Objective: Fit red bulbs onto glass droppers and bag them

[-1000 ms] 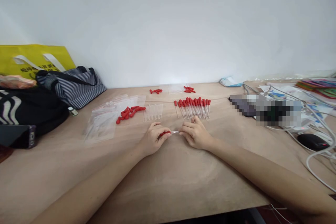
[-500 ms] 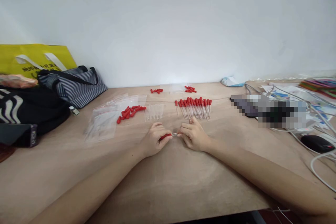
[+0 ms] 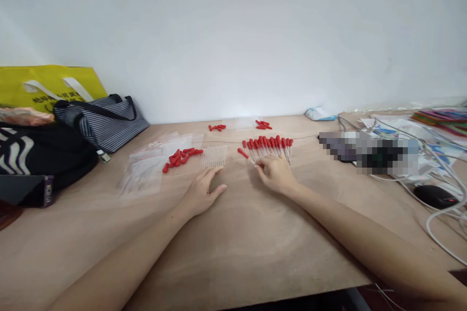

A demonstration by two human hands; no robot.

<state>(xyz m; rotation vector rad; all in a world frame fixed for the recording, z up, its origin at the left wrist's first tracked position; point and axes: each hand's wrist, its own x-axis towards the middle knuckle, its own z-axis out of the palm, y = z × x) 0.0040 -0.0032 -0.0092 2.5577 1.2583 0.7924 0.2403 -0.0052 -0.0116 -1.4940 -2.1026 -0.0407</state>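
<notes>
Head view shows me the right hand (image 3: 274,174) pinching a dropper (image 3: 243,153) above the counter (image 3: 255,248), near the dropper row (image 3: 270,143); the left hand (image 3: 200,193) has fingers apart. Placing step, I judge, needing gentle release.

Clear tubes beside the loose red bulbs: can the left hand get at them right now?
Likely yes: the left hand looks open and close to the clear tubes, with nothing visible between; the right hand holds a red-bulbed dropper off to the side.

One head-worn camera, near the table (image 3: 251,252), looks forward and down across it toward the pale wall (image 3: 233,39)
</notes>
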